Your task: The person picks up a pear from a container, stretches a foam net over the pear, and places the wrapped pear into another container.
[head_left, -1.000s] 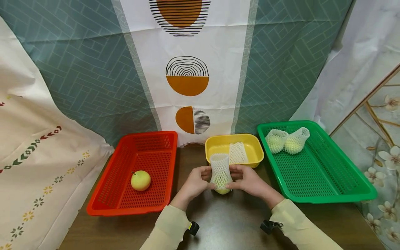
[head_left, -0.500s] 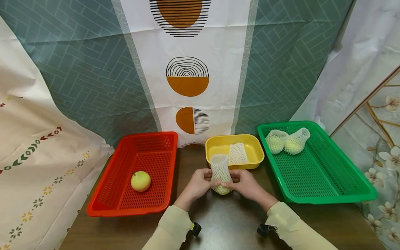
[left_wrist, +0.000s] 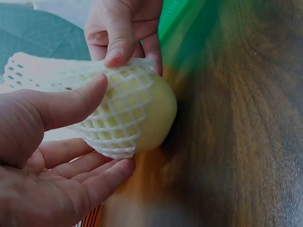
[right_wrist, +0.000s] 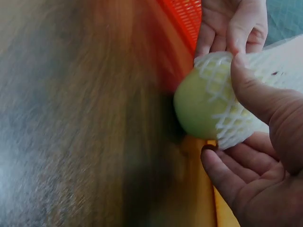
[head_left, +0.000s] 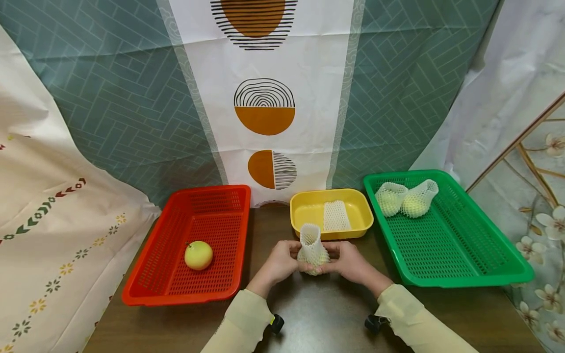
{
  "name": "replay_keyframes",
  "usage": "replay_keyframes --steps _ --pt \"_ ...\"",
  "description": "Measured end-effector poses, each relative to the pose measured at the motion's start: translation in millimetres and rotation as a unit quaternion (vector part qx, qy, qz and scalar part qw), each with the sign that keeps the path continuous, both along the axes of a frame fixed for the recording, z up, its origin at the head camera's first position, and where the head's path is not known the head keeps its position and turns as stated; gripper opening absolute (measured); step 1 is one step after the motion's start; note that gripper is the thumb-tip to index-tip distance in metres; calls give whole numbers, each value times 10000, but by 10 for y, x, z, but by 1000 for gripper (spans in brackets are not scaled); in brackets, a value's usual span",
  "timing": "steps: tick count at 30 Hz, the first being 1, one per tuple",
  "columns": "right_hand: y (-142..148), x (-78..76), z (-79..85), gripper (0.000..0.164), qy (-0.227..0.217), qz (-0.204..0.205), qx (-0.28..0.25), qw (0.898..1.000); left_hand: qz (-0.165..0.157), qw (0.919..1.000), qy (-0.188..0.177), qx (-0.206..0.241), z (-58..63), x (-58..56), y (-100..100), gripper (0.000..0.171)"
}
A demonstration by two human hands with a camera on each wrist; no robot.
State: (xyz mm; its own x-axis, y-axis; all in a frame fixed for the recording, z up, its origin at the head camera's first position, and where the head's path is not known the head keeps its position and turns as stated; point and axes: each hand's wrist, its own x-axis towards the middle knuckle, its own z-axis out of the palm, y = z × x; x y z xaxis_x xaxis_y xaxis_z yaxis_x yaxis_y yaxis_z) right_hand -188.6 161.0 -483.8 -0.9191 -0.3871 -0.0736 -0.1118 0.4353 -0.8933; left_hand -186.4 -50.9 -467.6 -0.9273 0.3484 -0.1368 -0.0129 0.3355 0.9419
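In the head view, both hands hold a pale yellow-green pear [left_wrist: 162, 111] partly covered by a white foam net sleeve [head_left: 311, 241], low over the table. The sleeve's loose end stands up as a tube. My left hand [head_left: 283, 261] grips the left side, thumb on the mesh and fingers beneath, as the left wrist view shows. On the other side my right hand [head_left: 347, 260] grips likewise, its thumb [right_wrist: 251, 90] pressing the mesh near the sleeve's edge. The wrist views show the pear's bare end poking out of the net.
At left, a red basket [head_left: 242, 235] holds one bare pear [head_left: 198, 255]. A yellow tray [head_left: 304, 197] behind the hands contains a flat foam net [head_left: 336, 215]. The green basket [head_left: 481, 280] at right has two netted pears [head_left: 416, 202]. Patterned cloth [head_left: 265, 63] hangs behind.
The sleeve has been drawn down over the pear, and its tube end now stands shorter and lower. Both hands have shifted slightly, thumbs coming closer together at the front.
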Motion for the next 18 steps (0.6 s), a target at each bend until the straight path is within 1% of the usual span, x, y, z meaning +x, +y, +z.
replay_keyframes --steps 5,9,11,14,16,18 --pt "41 -4 -58 68 -74 259 -88 9996 -138 9997 -100 163 -46 -2 -8 49" --pt "99 -22 -69 68 -202 405 -218 9987 -258 9984 -360 358 -55 -2 -45 56" --pt "145 -35 -58 68 -393 448 -327 9977 -263 9973 -548 404 -37 3 -77 58" --pt "219 -47 -17 63 -934 495 -612 9925 -96 9941 -949 522 -8 4 -120 54" --pt "250 -50 7 59 -1333 515 -758 9868 101 9906 -1210 636 -5 2 -133 49" --pt "260 -44 29 55 -1600 534 -867 9818 298 9865 -1422 760 -17 -1 -127 45"
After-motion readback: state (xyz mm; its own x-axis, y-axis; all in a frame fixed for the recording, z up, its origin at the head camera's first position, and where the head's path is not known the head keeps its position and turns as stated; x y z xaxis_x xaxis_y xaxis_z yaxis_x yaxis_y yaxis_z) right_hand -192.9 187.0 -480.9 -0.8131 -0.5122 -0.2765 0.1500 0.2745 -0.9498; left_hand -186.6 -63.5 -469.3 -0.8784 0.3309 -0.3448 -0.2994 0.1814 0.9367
